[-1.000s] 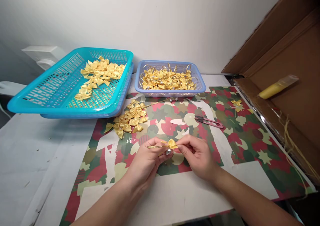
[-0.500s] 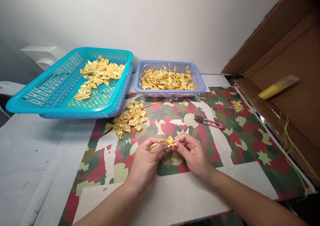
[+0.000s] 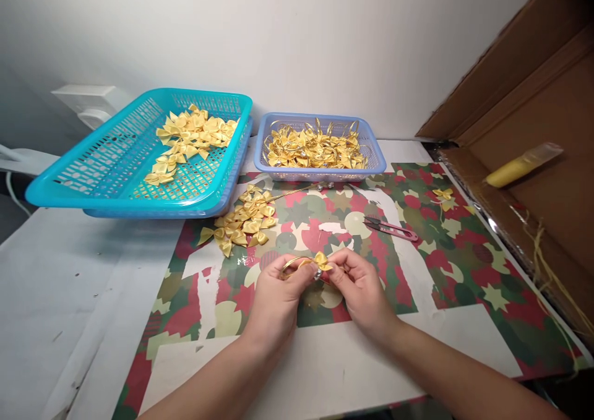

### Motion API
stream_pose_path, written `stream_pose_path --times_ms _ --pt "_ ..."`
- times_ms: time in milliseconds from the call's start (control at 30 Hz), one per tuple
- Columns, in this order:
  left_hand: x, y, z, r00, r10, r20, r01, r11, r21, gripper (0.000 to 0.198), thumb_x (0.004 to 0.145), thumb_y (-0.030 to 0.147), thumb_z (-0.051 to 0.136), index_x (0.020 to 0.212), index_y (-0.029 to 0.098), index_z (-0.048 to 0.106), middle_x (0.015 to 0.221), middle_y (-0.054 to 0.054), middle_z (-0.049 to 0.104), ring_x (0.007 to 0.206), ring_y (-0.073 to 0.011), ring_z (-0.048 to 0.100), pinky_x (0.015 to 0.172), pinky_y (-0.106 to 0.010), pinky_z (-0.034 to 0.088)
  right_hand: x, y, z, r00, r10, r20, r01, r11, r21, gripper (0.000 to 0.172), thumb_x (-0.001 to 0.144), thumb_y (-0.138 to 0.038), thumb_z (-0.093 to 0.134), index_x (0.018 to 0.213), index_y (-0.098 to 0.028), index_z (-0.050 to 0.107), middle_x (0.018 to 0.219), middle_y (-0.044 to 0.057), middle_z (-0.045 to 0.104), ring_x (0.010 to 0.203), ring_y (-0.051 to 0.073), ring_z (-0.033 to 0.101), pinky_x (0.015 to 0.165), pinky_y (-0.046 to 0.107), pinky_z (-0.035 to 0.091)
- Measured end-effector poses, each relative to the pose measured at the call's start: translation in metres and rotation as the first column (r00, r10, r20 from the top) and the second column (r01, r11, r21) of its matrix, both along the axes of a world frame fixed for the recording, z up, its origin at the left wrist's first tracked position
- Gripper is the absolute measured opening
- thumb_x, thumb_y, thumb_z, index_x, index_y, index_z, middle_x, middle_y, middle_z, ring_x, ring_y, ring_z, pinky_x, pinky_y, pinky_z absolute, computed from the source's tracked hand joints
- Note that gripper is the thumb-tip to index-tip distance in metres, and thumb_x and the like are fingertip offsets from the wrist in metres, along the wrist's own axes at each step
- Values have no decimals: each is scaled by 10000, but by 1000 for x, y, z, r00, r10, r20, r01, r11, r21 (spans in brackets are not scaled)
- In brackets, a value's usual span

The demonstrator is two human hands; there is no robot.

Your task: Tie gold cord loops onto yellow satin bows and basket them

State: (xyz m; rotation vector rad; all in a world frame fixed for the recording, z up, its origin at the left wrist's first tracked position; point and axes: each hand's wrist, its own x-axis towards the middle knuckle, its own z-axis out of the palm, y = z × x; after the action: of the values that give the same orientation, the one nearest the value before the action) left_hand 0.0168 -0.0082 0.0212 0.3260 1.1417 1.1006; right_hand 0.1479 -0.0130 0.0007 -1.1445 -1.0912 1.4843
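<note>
Near the front middle of the patterned sheet, my left hand [image 3: 281, 290] and my right hand [image 3: 359, 287] come together on one yellow ribbon bow [image 3: 321, 260]. My left thumb and fingers pinch its left side, along with a looped gold cord [image 3: 290, 264]. The right fingertips grip the bow's right tail. A small silver bell [image 3: 318, 274] shows between the thumbs, under the bow's middle. Beyond my left hand lies a loose pile of yellow bows [image 3: 250, 216]. How the cord joins the bow is hidden by the fingers.
A turquoise basket [image 3: 116, 198] with bows sits at the left, stacked on a blue one. A lilac basket [image 3: 320, 172] holds bows with gold cords and bells. Pink thread snips [image 3: 394, 229] lie right of centre. Cardboard [image 3: 520, 98] walls the right side.
Both hands stay pinched on the bow. The gold cord loop now stands a little more open above my left fingers. The whole view has shifted slightly.
</note>
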Motion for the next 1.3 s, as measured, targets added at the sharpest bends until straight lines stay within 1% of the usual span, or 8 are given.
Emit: stream_pose_path --times_ms 200,300,500,733,867,1033,1233,1300 --pt "-1 1 2 1000 -16 -22 15 1000 -20 249 552 210 827 578 155 586 565 43 580 593 -93 555 583 -199 452 -2 0 2 999 -25 44 25 1000 12 293 862 -453 602 751 -185 564 604 -43 430 543 91 351 506 221 301" --pt "-2 3 3 999 -26 -20 26 999 -19 248 557 209 822 568 158 579 568 45 582 602 -94 559 594 -200 453 -3 -1 2 998 -47 48 46 999 17 300 855 -461 606 744 -186 558 611 -37 446 552 96 377 510 221 323" --pt "-2 3 2 998 -56 -24 55 998 -24 215 580 200 805 570 161 593 561 46 585 598 -88 558 601 -195 455 -5 -6 -1 994 -76 76 74 997 36 248 882 -407 588 762 -190 565 637 -27 500 566 99 395 517 221 334" --pt "-1 5 3 999 -38 -15 37 999 -30 201 566 202 813 574 158 618 566 43 611 590 -80 564 624 -195 480 -8 -6 -2 985 -116 125 110 992 55 262 885 -422 575 765 -189 581 653 -7 527 601 121 460 530 233 373" --pt "-2 6 9 1000 -12 15 12 999 -40 237 528 196 827 545 151 595 554 38 613 591 -91 583 627 -207 500 -7 -5 0 989 -90 121 87 996 26 243 890 -414 576 791 -192 592 669 -7 529 620 122 467 550 234 385" --pt "-4 6 10 998 -33 45 34 999 -34 229 539 217 833 572 154 616 586 14 662 593 -116 626 620 -234 520 -2 -3 2 996 -47 80 48 999 -8 222 875 -428 595 878 -206 610 725 -3 560 652 122 488 596 235 413" --pt "-6 5 8 996 -33 78 37 998 -42 259 523 217 854 571 154 608 614 7 675 623 -121 643 622 -228 527 4 0 6 996 10 93 -6 999 -40 263 888 -463 553 931 -211 613 695 -18 493 616 117 442 566 236 380" --pt "-6 5 9 995 -39 93 43 998 -44 248 537 213 848 576 155 610 617 9 673 630 -123 647 624 -229 530 6 0 7 993 44 108 -39 998 -48 265 906 -463 528 911 -207 595 692 -18 484 620 120 429 563 239 362"
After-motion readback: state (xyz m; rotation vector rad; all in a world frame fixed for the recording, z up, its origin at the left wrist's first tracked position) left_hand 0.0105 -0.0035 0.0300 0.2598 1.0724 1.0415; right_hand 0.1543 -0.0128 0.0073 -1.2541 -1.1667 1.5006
